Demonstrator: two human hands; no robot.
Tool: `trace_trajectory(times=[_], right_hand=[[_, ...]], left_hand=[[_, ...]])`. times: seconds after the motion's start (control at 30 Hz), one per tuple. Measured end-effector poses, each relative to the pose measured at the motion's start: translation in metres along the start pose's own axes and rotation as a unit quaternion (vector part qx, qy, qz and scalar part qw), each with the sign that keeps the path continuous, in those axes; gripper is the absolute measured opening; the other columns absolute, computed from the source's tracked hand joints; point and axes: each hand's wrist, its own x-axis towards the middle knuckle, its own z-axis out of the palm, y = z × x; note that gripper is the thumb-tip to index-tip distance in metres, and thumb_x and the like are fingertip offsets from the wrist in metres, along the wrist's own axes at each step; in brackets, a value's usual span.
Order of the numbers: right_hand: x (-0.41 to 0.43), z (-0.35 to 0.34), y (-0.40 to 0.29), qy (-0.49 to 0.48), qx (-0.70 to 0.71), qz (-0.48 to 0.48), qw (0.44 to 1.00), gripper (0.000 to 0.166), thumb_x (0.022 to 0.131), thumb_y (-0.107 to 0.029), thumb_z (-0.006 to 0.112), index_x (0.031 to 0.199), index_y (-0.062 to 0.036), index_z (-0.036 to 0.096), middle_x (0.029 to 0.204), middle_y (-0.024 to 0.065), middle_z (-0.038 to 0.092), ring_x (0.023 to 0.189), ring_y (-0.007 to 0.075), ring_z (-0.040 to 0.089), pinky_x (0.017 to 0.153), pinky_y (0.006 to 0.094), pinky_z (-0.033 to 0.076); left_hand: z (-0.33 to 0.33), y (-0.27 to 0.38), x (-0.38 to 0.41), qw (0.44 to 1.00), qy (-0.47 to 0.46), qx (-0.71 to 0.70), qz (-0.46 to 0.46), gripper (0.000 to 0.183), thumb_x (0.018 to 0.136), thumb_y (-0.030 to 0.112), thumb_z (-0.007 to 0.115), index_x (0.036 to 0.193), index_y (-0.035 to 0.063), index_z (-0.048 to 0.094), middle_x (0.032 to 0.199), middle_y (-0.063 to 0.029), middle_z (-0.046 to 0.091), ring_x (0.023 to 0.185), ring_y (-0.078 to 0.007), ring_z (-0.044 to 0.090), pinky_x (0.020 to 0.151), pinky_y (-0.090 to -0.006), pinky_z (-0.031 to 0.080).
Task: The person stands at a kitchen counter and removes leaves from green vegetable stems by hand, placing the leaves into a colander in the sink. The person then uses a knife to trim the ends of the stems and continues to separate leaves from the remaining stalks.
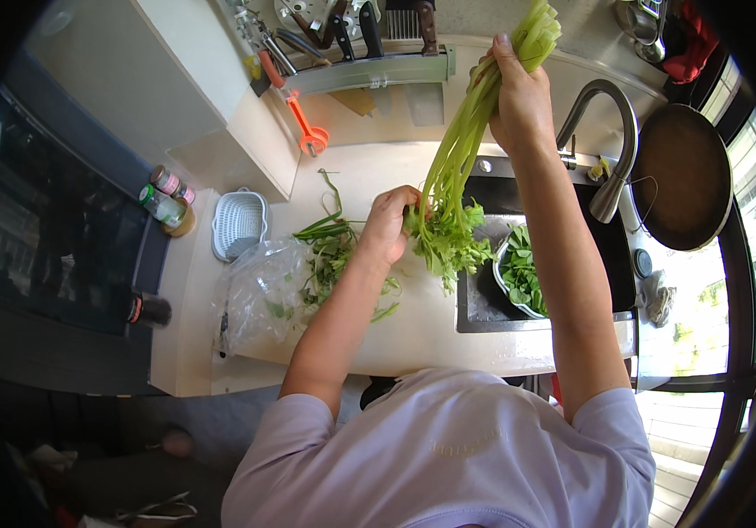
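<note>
My right hand (pixel 520 99) grips a bunch of celery (pixel 460 148) near its pale base, holding it raised with the leaves hanging down. At the leafy end is my left hand (pixel 394 221), its fingers at the outer stalks and leaves; whether they are closed on a stalk is hard to see. Loose leaves and stems (pixel 332 254) lie on the counter left of that hand, beside a clear plastic bag (pixel 262 290). Under my right forearm, a basket of green leaves (pixel 523 270) sits in the sink, partly hidden.
A dark sink (pixel 483 323) with a curved faucet (pixel 629 132) is on the right, and a round pan (pixel 685 175) stands beyond it. Knives (pixel 370 30) hang in a wall rack at the back. A light plastic basket (pixel 239 224) and jars (pixel 163 206) stand left.
</note>
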Motion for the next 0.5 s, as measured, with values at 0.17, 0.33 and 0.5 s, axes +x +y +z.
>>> trace_trajectory(times=[0.17,0.33,0.5], right_hand=[[0.009,0.000,-0.005,-0.005,0.006,0.008,1.000,0.026,0.092,-0.026,0.053,0.088,-0.0002,0.051,0.072,0.0081,0.053,0.062,0.0167,0.051,0.055,0.0312,0.043],[0.009,-0.003,-0.002,-0.006,0.021,0.032,0.999,0.026,0.092,-0.025,0.053,0.089,-0.0001,0.051,0.074,0.0081,0.052,0.062,0.0170,0.051,0.057,0.0323,0.044],[0.006,-0.002,-0.003,-0.015,0.017,0.037,0.999,0.025,0.092,-0.025,0.053,0.089,-0.0002,0.050,0.075,0.0078,0.051,0.063,0.0171,0.051,0.058,0.0324,0.044]], left_hand=[[-0.016,-0.008,-0.006,0.990,-0.136,-0.010,-0.047,0.011,0.086,0.007,0.044,0.087,0.0023,0.055,0.073,-0.0088,0.057,0.067,-0.0197,0.055,0.063,-0.0287,0.043],[-0.010,-0.012,-0.005,0.980,-0.140,0.132,0.051,0.014,0.085,0.004,0.053,0.098,0.0003,0.056,0.071,-0.0053,0.054,0.060,-0.0155,0.054,0.062,-0.0279,0.045],[-0.003,-0.023,0.001,0.950,-0.071,0.285,0.110,0.014,0.085,0.003,0.059,0.097,0.0013,0.052,0.075,-0.0037,0.056,0.062,-0.0103,0.052,0.060,-0.0243,0.045]])
